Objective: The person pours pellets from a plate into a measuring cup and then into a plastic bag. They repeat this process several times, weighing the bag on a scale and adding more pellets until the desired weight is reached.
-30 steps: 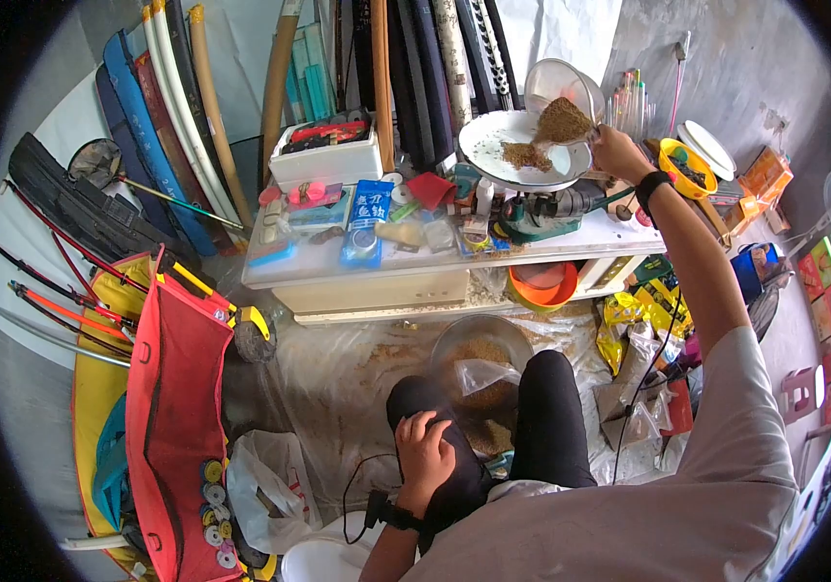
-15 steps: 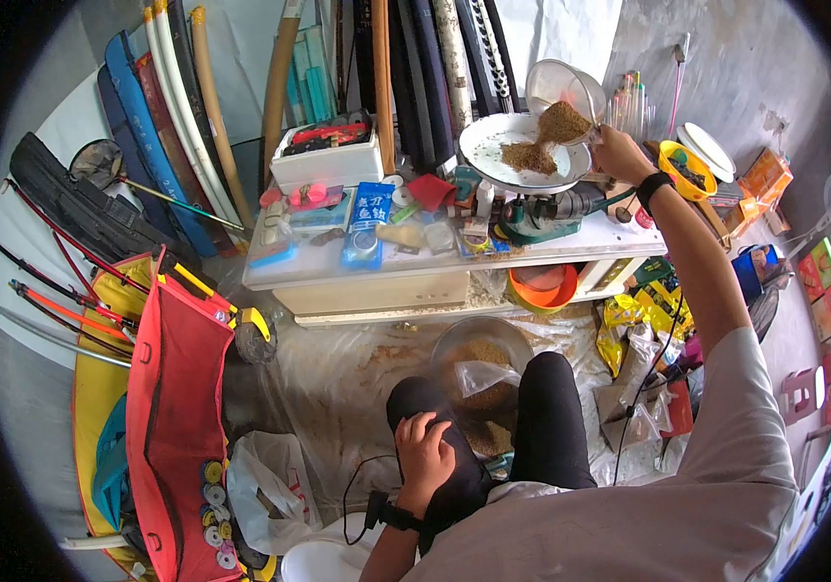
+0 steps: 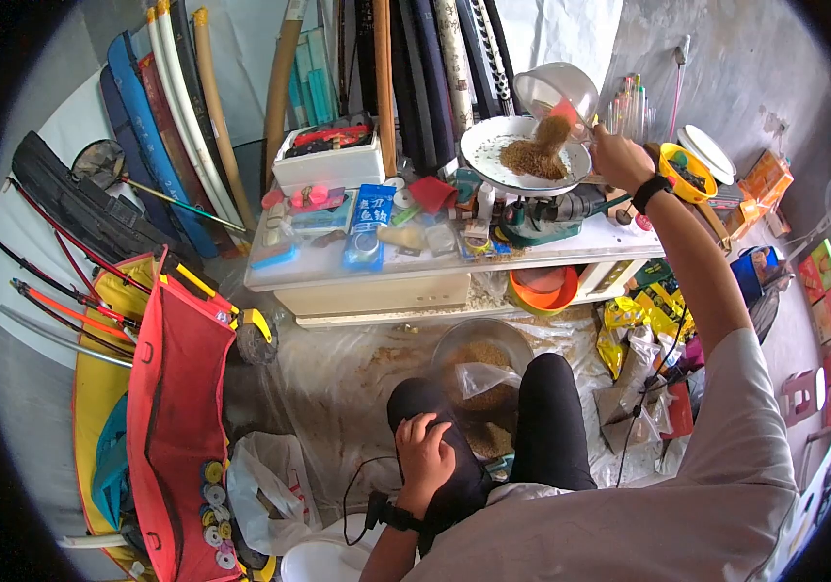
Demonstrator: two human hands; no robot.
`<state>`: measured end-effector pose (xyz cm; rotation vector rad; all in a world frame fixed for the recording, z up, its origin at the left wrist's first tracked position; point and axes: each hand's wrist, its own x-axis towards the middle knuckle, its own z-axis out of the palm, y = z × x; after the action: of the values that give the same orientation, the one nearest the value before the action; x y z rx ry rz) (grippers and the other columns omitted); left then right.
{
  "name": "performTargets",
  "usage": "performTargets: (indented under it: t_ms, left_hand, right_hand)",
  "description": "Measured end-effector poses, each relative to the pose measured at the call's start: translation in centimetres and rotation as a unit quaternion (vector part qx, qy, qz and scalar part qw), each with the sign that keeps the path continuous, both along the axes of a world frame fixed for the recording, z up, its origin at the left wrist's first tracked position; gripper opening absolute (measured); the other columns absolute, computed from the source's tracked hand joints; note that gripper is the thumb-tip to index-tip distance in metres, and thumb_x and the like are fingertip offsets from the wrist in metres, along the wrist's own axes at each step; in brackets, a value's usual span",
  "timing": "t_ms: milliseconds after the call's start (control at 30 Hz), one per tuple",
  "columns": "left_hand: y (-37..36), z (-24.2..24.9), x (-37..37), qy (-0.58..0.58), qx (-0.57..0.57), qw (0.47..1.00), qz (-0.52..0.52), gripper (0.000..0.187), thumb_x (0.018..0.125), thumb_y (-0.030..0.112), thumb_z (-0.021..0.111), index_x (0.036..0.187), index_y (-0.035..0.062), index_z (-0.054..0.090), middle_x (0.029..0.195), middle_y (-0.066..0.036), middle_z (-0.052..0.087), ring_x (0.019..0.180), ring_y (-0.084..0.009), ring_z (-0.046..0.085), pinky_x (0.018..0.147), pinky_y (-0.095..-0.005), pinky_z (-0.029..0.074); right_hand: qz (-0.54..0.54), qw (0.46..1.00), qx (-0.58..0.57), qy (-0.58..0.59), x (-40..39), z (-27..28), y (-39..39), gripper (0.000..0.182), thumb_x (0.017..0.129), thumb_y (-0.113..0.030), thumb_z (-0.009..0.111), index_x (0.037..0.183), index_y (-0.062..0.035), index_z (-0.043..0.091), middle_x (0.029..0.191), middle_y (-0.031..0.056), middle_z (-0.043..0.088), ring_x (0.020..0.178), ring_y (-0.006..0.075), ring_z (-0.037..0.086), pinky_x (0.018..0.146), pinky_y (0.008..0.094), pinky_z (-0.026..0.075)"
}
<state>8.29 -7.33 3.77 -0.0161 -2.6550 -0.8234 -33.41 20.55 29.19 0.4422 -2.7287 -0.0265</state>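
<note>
My right hand (image 3: 625, 159) grips a clear plastic scoop (image 3: 571, 85), tipped over a white scale pan (image 3: 483, 145). Brown granular feed (image 3: 556, 134) is falling out of it onto a heap (image 3: 530, 160) in the pan. Beneath the pan stands the dark green scale (image 3: 542, 225) on the white table. My left hand (image 3: 424, 454) lies on my left thigh with its fingers spread, holding nothing. Between my legs on the floor, a large round basin (image 3: 442, 359) contains more brown granules and a clear plastic bag (image 3: 483, 379).
The white table (image 3: 280, 276) carries a blue packet (image 3: 367, 228) and a foam box (image 3: 323, 170). A yellow basket (image 3: 679, 160) is beside my right wrist. Yellow bags (image 3: 629, 325) lie on the floor at right. A red bag (image 3: 178, 417) stands at left.
The scoop has tipped further toward the pan, and its load has shrunk as granules pour out. The heap in the pan has grown. My left hand has stayed still.
</note>
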Motion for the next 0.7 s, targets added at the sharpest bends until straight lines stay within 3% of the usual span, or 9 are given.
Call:
performTargets:
  t_ms: [200, 267, 333, 367, 433, 533, 567, 633, 700]
  left_hand:
    - [-0.1, 0.4, 0.1, -0.004, -0.003, 1.000, -0.002, 0.034, 0.067, 0.006, 0.059, 0.100, 0.0088, 0.063, 0.111, -0.011, 0.053, 0.109, -0.0316, 0.048, 0.103, -0.0519, 0.030]
    - [0.1, 0.5, 0.0, -0.004, 0.000, 1.000, -0.005, 0.035, 0.067, 0.006, 0.058, 0.101, 0.0084, 0.063, 0.111, -0.011, 0.053, 0.109, -0.0318, 0.048, 0.103, -0.0523, 0.029]
    - [0.2, 1.4, -0.1, -0.025, 0.004, 1.000, -0.007, 0.038, 0.070, 0.006, 0.057, 0.107, 0.0068, 0.061, 0.113, -0.012, 0.053, 0.111, -0.0321, 0.048, 0.103, -0.0536, 0.028]
    - [0.4, 1.9, -0.2, -0.025, 0.003, 1.000, -0.009, 0.038, 0.070, 0.006, 0.057, 0.107, 0.0068, 0.061, 0.113, -0.012, 0.053, 0.111, -0.0321, 0.048, 0.103, -0.0536, 0.028]
    - [0.9, 3.3, -0.7, -0.013, 0.052, 0.998, -0.020, 0.040, 0.075, 0.010, 0.056, 0.114, 0.0041, 0.057, 0.118, -0.015, 0.052, 0.113, -0.0338, 0.046, 0.103, -0.0505, 0.029]
    - [1.5, 5.0, -2.2, -0.016, 0.227, 0.970, -0.083, 0.043, 0.084, 0.017, 0.053, 0.124, 0.0019, 0.052, 0.124, -0.017, 0.050, 0.116, -0.0317, 0.047, 0.104, -0.0442, 0.030]
    - [1.7, 5.2, -2.8, -0.019, 0.221, 0.971, -0.091, 0.043, 0.084, 0.017, 0.053, 0.124, 0.0019, 0.052, 0.124, -0.017, 0.050, 0.116, -0.0317, 0.047, 0.104, -0.0442, 0.030]
    - [2.2, 5.3, -3.7, -0.096, 0.471, 0.863, -0.156, 0.058, 0.090, 0.030, 0.054, 0.136, -0.0014, 0.039, 0.137, -0.018, 0.044, 0.126, -0.0272, 0.041, 0.107, -0.0399, 0.027]
    - [2.4, 5.0, -4.3, -0.150, 0.544, 0.805, -0.185, 0.064, 0.091, 0.036, 0.053, 0.139, -0.0023, 0.034, 0.138, -0.017, 0.042, 0.128, -0.0256, 0.039, 0.107, -0.0397, 0.028]
  right_hand:
    - [-0.022, 1.000, -0.019, -0.003, 1.5, -0.2, -0.5, 0.024, 0.089, -0.013, 0.047, 0.110, -0.0030, 0.044, 0.085, 0.0245, 0.064, 0.080, 0.0391, 0.065, 0.065, 0.0513, 0.049]
    - [0.042, 0.983, -0.169, 0.052, 0.7, -2.2, 0.5, 0.021, 0.089, -0.011, 0.047, 0.108, -0.0025, 0.042, 0.086, 0.0245, 0.064, 0.080, 0.0378, 0.065, 0.065, 0.0484, 0.049]
    - [0.190, 0.893, -0.408, 0.019, 2.8, -3.9, -0.1, 0.024, 0.090, -0.004, 0.049, 0.113, -0.0028, 0.043, 0.082, 0.0112, 0.061, 0.066, 0.0224, 0.061, 0.060, 0.0347, 0.048]
    - [0.160, 0.823, -0.531, -0.122, 5.7, -3.6, -1.0, 0.025, 0.092, -0.004, 0.049, 0.116, -0.0035, 0.043, 0.079, 0.0045, 0.057, 0.060, 0.0139, 0.055, 0.054, 0.0260, 0.045]
    - [0.186, 0.662, -0.684, -0.244, 12.5, -3.2, -3.2, 0.030, 0.093, -0.010, 0.051, 0.122, -0.0078, 0.043, 0.077, 0.0024, 0.055, 0.053, 0.0102, 0.052, 0.045, 0.0216, 0.042]
    - [0.159, 0.540, -0.723, -0.401, 20.6, -8.3, -4.2, 0.031, 0.094, -0.023, 0.054, 0.119, -0.0074, 0.044, 0.079, 0.0045, 0.059, 0.058, 0.0142, 0.059, 0.050, 0.0241, 0.048]
    - [0.152, 0.544, -0.698, -0.441, 23.1, -10.0, -4.7, 0.030, 0.095, -0.022, 0.053, 0.118, -0.0054, 0.045, 0.083, 0.0068, 0.060, 0.064, 0.0158, 0.061, 0.057, 0.0264, 0.050]
    - [0.177, 0.504, -0.677, -0.507, 27.3, -13.8, -6.0, 0.024, 0.097, -0.017, 0.050, 0.116, -0.0030, 0.045, 0.091, 0.0074, 0.061, 0.075, 0.0167, 0.063, 0.071, 0.0285, 0.051]
    - [0.223, 0.414, -0.671, -0.574, 30.4, -18.3, -7.0, 0.029, 0.097, -0.018, 0.050, 0.122, -0.0033, 0.044, 0.097, 0.0054, 0.060, 0.086, 0.0147, 0.061, 0.079, 0.0295, 0.051]
